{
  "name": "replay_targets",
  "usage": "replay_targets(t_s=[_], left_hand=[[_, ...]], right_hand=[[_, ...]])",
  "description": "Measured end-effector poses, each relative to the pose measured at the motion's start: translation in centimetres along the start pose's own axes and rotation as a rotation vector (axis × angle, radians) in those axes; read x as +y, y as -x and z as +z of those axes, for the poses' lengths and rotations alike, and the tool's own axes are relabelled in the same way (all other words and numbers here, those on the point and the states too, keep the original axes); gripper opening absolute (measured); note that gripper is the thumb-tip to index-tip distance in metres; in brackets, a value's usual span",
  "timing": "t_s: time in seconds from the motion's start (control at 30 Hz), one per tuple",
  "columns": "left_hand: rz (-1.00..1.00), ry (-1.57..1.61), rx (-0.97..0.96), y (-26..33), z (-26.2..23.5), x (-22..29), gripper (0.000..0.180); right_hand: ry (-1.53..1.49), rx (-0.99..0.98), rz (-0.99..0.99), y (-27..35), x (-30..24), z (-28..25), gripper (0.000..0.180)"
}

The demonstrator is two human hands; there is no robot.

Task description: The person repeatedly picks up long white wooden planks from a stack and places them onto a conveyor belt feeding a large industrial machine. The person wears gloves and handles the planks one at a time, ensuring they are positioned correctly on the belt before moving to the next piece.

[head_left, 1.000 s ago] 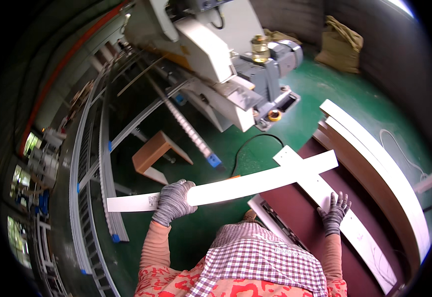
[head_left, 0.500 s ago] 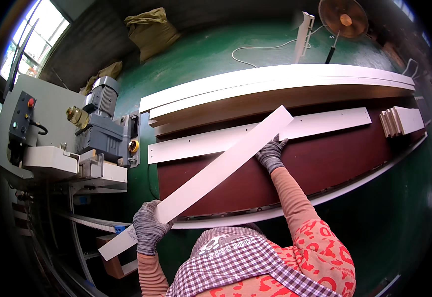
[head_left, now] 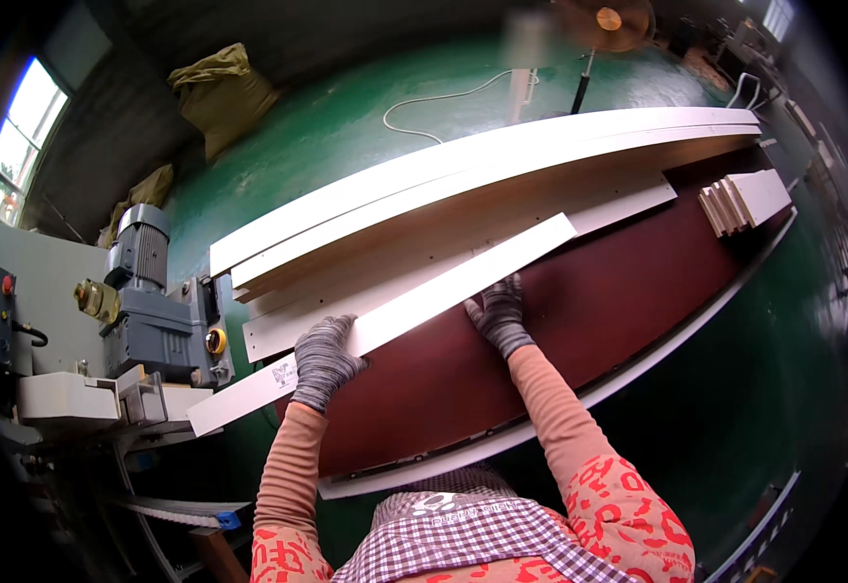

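Note:
A long white board (head_left: 463, 282) slants across the red-brown tabletop, its far right end over another white board (head_left: 346, 296) with small holes. My left hand (head_left: 325, 361), in a grey striped knit glove, is wrapped over the slanting board near its left end. A dark printed mark (head_left: 283, 374) shows beside that hand. My right hand (head_left: 501, 316), in a matching glove, holds the board at its near edge farther right. Its thumb is spread, and its fingertips are partly hidden at the edge.
Long white-faced boards (head_left: 482, 160) are stacked along the tabletop's (head_left: 424, 398) far side. Short white pieces (head_left: 749, 199) stand at its right end. At left is a machine with a grey motor (head_left: 147, 248). A fan (head_left: 606, 21) and a sack (head_left: 222, 97) are behind.
The slanting board has swung flatter, its left end rising towards the table, with my left hand moving up with it. My right hand has shifted left and slightly down. The view has turned.

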State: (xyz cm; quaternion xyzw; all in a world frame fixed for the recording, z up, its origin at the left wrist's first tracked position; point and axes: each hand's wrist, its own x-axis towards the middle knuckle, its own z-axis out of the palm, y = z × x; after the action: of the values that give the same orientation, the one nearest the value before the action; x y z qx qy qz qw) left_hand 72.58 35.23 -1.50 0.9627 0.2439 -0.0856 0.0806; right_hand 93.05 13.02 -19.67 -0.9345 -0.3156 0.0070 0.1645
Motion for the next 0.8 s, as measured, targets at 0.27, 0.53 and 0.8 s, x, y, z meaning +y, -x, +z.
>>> replay_targets(t_s=[0.27,0.53,0.8], left_hand=[[0.094,0.081,0.0,-11.5,3.2,0.8,0.08],[0.156,-0.093,0.476,-16.0,10.5,3.6,0.068],[0.462,1.467,-0.143,-14.7,12.9,34.8,0.061]], right_hand=[[-0.009,0.112,0.2,24.6,4.9,-5.5,0.056],[-0.218,0.282,0.816,32.7,10.2,-12.0,0.044],[-1.657,0.934,0.832,24.5,37.6,-21.1,0.093]])
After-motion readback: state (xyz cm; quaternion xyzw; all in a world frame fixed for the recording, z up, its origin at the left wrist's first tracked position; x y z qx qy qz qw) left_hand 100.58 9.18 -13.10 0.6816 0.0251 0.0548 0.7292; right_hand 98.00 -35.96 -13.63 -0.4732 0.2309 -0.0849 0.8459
